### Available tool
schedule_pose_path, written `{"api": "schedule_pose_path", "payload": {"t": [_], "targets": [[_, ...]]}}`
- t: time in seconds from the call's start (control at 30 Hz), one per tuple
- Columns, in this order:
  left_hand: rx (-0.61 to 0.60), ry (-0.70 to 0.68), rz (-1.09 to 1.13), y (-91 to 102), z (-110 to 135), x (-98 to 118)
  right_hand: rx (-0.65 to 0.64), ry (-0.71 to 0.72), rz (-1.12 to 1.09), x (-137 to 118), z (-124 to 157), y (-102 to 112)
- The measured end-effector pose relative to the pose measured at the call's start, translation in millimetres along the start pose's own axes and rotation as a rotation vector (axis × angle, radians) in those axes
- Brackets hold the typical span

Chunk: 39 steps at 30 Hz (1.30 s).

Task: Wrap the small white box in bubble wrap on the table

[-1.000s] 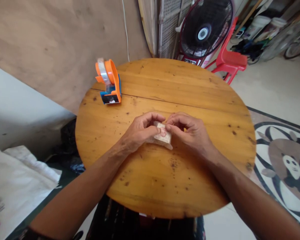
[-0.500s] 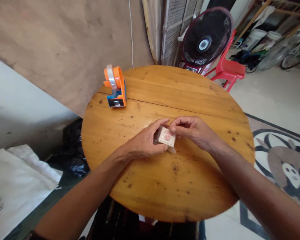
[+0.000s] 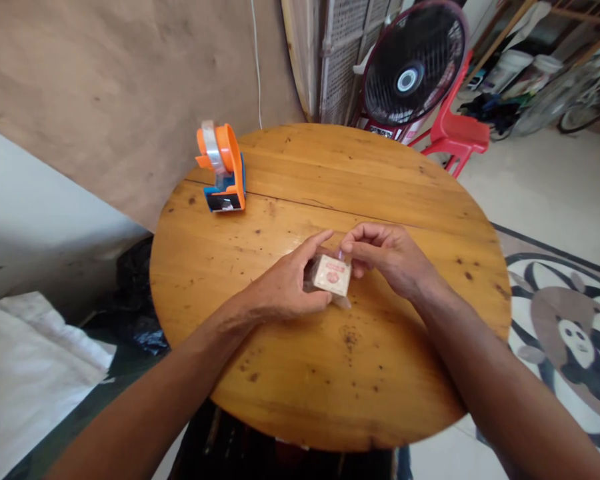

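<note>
A small cream box [image 3: 333, 275] with red print on its end rests on the wooden table [image 3: 300, 380]. Clear plastic film wraps it, and a loose flap sticks out at its lower right. My left hand [image 3: 293, 280] is closed around the box from the left, thumb in front and fingers behind. At the box's upper right corner, my right hand [image 3: 385, 257] pinches a thin, shiny bit of the film between thumb and forefinger. The far fingers of the left hand are partly hidden.
An orange and blue tape dispenser [image 3: 225, 170] stands at the table's back left. Behind the table are a fan [image 3: 410, 80] and a red chair [image 3: 457, 130]. A white sack [image 3: 40, 373] and black plastic bags [image 3: 135, 300] lie to the left.
My right hand has drawn slightly up from the box, exposing more of its printed end and a shiny bit of film at the fingertips. The view has shifted slightly.
</note>
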<state>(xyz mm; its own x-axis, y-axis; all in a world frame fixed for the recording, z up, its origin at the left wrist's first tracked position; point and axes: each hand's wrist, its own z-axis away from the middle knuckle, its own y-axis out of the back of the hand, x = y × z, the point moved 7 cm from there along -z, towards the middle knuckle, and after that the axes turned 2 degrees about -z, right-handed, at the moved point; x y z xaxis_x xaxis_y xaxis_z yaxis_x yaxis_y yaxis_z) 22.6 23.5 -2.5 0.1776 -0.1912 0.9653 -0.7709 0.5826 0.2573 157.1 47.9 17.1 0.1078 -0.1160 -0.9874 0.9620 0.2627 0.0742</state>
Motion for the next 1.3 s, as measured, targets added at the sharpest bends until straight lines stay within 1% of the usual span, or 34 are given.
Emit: {"api": "schedule_pose_path", "payload": {"t": [0.13, 0.27, 0.43, 0.5, 0.57, 0.63, 0.7, 0.77, 0.87, 0.93, 1.03, 1.07, 1.13, 1.3], "targets": [[-0.017, 0.006, 0.019, -3.1, 1.9, -2.7, 0.021, 0.000, -0.010, 3.4, -2.2, 2.9], [-0.019, -0.009, -0.023, -3.5, 3.5, -0.6, 0.038, 0.007, -0.065, 9.8, -4.4, 7.0], [-0.027, 0.003, -0.021, -3.1, 6.3, -1.8, 0.068, 0.040, -0.096, 13.3, -7.2, 14.7], [-0.022, -0.003, 0.028, -2.0, 7.6, -3.2, 0.061, 0.067, -0.085, 11.2, -7.6, 16.5], [-0.019, -0.008, 0.136, 0.0, 8.2, -3.2, 0.054, 0.082, -0.074, 8.9, -7.4, 17.4], [0.028, 0.041, 0.256, 5.6, 6.8, -3.1, 0.055, 0.082, -0.066, 7.3, -7.0, 17.8], [0.113, 0.136, 0.289, 13.7, 3.3, -1.9, 0.059, 0.074, -0.057, 6.4, -6.5, 17.5], [0.172, 0.211, 0.225, 20.7, -3.8, 3.1, 0.061, 0.075, -0.048, 5.7, -6.3, 17.0], [0.187, 0.200, 0.132, 25.5, -22.9, 13.1, 0.062, 0.089, -0.030, 4.6, -6.7, 17.2], [0.174, 0.210, 0.188, 23.9, -36.3, 10.2, 0.069, 0.101, -0.019, 3.8, -7.2, 18.3], [0.093, 0.272, 0.305, 14.6, -49.6, -3.4, 0.084, 0.113, -0.003, 2.4, -8.2, 20.1], [0.084, 0.282, 0.322, 13.0, -51.7, -6.9, 0.086, 0.114, 0.006, 2.2, -8.6, 20.3], [0.102, 0.283, 0.323, 13.6, -53.2, -10.9, 0.087, 0.114, 0.029, 2.7, -9.9, 20.6], [0.108, 0.270, 0.300, 16.3, -53.3, -7.6, 0.040, 0.091, 0.017, 9.2, -14.3, 19.2]]}}
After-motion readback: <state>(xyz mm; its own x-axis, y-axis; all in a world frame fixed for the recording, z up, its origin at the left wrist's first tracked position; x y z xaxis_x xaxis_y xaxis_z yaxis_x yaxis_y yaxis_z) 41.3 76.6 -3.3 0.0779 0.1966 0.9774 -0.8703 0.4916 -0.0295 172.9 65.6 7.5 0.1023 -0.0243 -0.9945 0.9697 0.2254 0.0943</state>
